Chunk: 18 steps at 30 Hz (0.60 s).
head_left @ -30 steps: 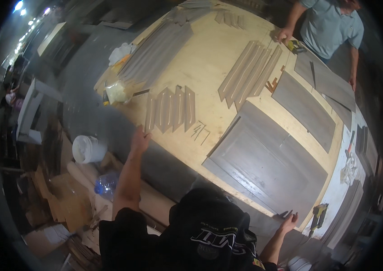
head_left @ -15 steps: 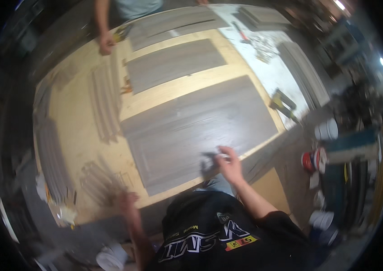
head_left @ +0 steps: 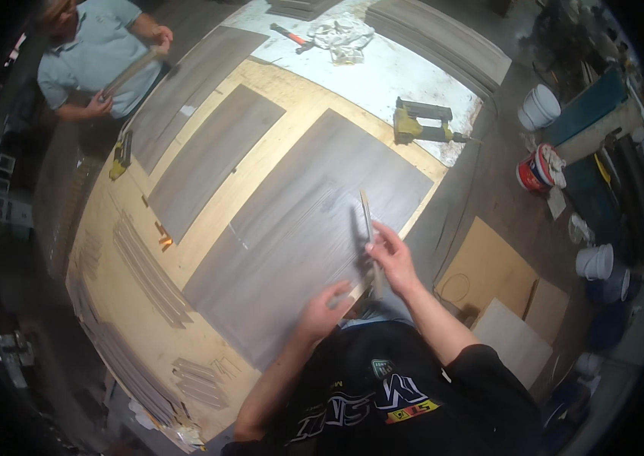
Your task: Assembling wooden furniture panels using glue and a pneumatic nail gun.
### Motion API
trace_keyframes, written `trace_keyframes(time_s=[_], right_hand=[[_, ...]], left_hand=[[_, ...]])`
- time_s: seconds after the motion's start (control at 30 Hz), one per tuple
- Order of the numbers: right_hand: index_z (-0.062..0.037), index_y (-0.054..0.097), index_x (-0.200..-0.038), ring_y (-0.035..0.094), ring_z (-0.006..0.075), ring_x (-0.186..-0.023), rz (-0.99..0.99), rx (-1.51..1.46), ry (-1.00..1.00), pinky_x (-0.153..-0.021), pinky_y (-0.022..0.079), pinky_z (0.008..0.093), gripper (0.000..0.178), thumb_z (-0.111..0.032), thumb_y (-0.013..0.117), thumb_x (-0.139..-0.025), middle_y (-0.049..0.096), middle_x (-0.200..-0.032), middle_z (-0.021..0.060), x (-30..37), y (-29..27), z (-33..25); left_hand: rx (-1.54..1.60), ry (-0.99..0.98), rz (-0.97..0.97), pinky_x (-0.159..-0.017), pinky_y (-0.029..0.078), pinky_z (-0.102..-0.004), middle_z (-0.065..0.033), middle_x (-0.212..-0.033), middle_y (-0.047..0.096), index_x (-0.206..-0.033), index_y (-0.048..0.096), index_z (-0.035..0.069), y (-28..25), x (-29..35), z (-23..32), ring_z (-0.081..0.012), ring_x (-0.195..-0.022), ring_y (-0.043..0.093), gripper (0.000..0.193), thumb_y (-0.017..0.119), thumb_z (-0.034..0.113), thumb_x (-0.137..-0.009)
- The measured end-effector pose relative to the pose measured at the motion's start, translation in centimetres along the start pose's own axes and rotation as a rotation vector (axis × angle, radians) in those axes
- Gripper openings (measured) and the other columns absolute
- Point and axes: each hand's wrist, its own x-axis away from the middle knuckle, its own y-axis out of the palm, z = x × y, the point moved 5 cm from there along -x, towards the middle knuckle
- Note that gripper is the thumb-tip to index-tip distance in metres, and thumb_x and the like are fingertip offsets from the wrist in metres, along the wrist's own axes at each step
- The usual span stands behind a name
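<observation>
Pale board tops the table [head_left: 257, 175], with a dim workshop around it. Over the near part of the large panel [head_left: 299, 205] stands a slim strip [head_left: 367, 218], seemingly lifted clear, judging by the shadow beside it; its lower end blurs near the table's edge. The person's right hand [head_left: 392, 258] has it pinched between thumb and fingers, while the left hand [head_left: 326, 308] is loosely open close by, with nothing seen in it. A strip so thin would likely be steadier with the grip near its middle and the left hand supporting the lower end; keeping its tips off the panel's face should avoid scratches, and turning it slowly would give a fair look along both edges. To the left lie more strips [head_left: 151, 273] and short pieces [head_left: 199, 381]. Beyond the panel, a nailer [head_left: 421, 121] rests at the corner of a white sheet, near a rag [head_left: 345, 38] and a red-handled hammer [head_left: 288, 36]. Across the table, a co-worker holds another strip [head_left: 131, 74] in both hands. As for writing, the person's black shirt [head_left: 352, 357] bears bold white letters and a red-and-yellow patch; print on the red bucket [head_left: 535, 175] is too small to make out.
</observation>
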Motion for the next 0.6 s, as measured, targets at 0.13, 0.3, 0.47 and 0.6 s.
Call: trace_keyframes(time_s=[0.13, 0.3, 0.47, 0.6], right_hand=[[-0.0083, 0.060, -0.141, 0.060, 0.0222, -0.111, 0.076, 0.553, -0.242, -0.097, 0.050, 0.0333, 0.061, -0.021, 0.080, -0.084, 0.060, -0.122, 0.0106, -4.7, -2.1, -5.1], [-0.0118, 0.063, -0.136, 0.055, 0.0320, -0.113, 0.011, 0.947, -0.422, -0.100, 0.049, 0.0394, 0.058, -0.020, 0.078, -0.080, 0.059, -0.119, 0.0118, -9.9, -0.4, -4.6], [-0.0145, 0.063, -0.135, 0.057, 0.0328, -0.108, -0.029, 1.026, -0.410, -0.095, 0.049, 0.0438, 0.059, -0.018, 0.078, -0.078, 0.058, -0.119, 0.0105, -11.7, 0.8, -2.2], [-0.0163, 0.063, -0.135, 0.057, 0.0324, -0.106, -0.005, 1.017, -0.414, -0.092, 0.049, 0.0439, 0.060, -0.018, 0.079, -0.077, 0.058, -0.119, 0.0098, -12.2, 0.6, -0.5]], left_hand=[[-0.360, 0.192, 0.376, -0.106, 0.047, -0.0422, -0.0181, -0.126, 0.067, -0.123, 0.068, 0.003, -4.6, -7.7, 1.6, -0.0353, -0.120, 0.062, 0.035, 0.067, 0.024, -0.096], [-0.735, 0.362, 0.545, -0.102, 0.045, -0.0456, -0.0181, -0.119, 0.067, -0.123, 0.069, 0.005, -7.7, -17.4, 6.6, -0.0377, -0.117, 0.060, 0.035, 0.069, 0.024, -0.094], [-0.623, 0.194, 0.516, -0.102, 0.044, -0.0472, -0.0152, -0.117, 0.067, -0.118, 0.072, 0.008, -8.5, -22.6, 5.0, -0.0354, -0.114, 0.061, 0.030, 0.070, 0.025, -0.093], [-0.557, 0.213, 0.499, -0.104, 0.040, -0.0462, -0.0134, -0.113, 0.066, -0.116, 0.073, 0.009, -8.5, -23.3, 4.0, -0.0334, -0.115, 0.059, 0.028, 0.070, 0.025, -0.093]])
